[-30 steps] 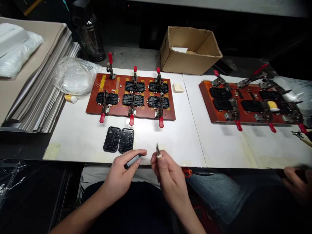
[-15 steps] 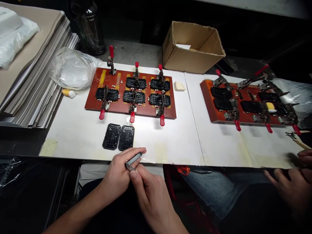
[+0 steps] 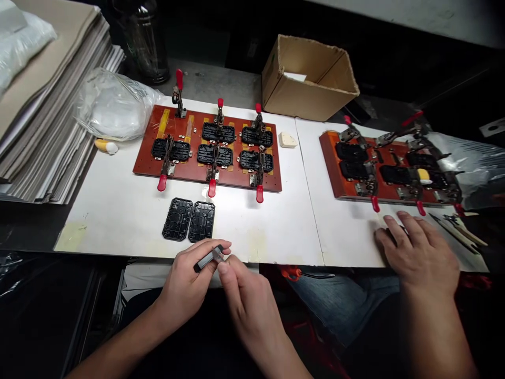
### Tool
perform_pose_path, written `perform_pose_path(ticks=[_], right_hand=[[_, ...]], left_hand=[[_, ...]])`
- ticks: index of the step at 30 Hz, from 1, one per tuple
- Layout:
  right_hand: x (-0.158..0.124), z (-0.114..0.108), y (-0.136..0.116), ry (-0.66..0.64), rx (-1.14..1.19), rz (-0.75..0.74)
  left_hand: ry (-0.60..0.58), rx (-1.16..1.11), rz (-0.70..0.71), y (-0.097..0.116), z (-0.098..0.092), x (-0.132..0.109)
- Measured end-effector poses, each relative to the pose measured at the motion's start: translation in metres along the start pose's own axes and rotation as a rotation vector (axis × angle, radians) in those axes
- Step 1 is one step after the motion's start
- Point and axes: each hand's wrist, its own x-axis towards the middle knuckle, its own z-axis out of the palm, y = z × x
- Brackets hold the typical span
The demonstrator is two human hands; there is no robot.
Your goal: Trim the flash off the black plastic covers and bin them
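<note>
My left hand (image 3: 187, 281) is closed round a small dark grey bar-shaped tool (image 3: 207, 258), held just off the table's near edge. My right hand (image 3: 248, 302) pinches at the tool's metal end with thumb and forefinger. Two loose black plastic plates (image 3: 189, 220) lie side by side on the white sheet just beyond my hands. Farther back sits a red-brown clamp board (image 3: 208, 152) holding several black plates under red-handled toggle clamps.
A second clamp board (image 3: 390, 166) lies at the right, with another person's hand (image 3: 418, 250) flat on the table before it. A cardboard box (image 3: 307, 79) stands behind. Stacked sheets (image 3: 47, 116), a plastic bag (image 3: 112, 108) and a small cream part (image 3: 287, 139) are nearby.
My right hand came in from the right and now pinches the tool's end in my left hand. The other person's hand moved up from the table edge onto the white sheet.
</note>
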Motion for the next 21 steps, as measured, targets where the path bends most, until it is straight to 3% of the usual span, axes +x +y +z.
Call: perform_pose_path(ticks=[4,6,10,12,16,18,19,21], right_hand=[[0.013,-0.008,0.019,0.219,0.213,0.122],[0.017,-0.007,0.020,0.278,0.369,0.112],[0.021,-0.001,0.002,0.144,0.494,-0.022],[0.024,0.000,-0.004,0.145,0.544,-0.020],[0.031,-0.009,0.012,0.397,0.697,0.101],[0.035,-0.013,0.026,0.463,0.764,0.128],[0.035,-0.014,0.032,0.498,0.794,0.137],[0.034,-0.010,0.039,0.541,0.856,0.190]], left_hand=[[0.002,0.042,-0.034,-0.003,0.001,-0.004],[-0.011,0.037,-0.069,-0.004,0.001,-0.005],[-0.042,0.038,-0.072,-0.004,0.002,-0.005],[-0.076,0.033,-0.064,-0.003,0.002,-0.005],[-0.085,0.035,-0.107,-0.004,0.001,-0.007],[-0.056,0.057,-0.123,-0.005,-0.001,-0.008],[-0.048,0.073,-0.095,-0.005,-0.002,-0.009],[-0.087,0.132,0.095,-0.004,-0.003,-0.009]])
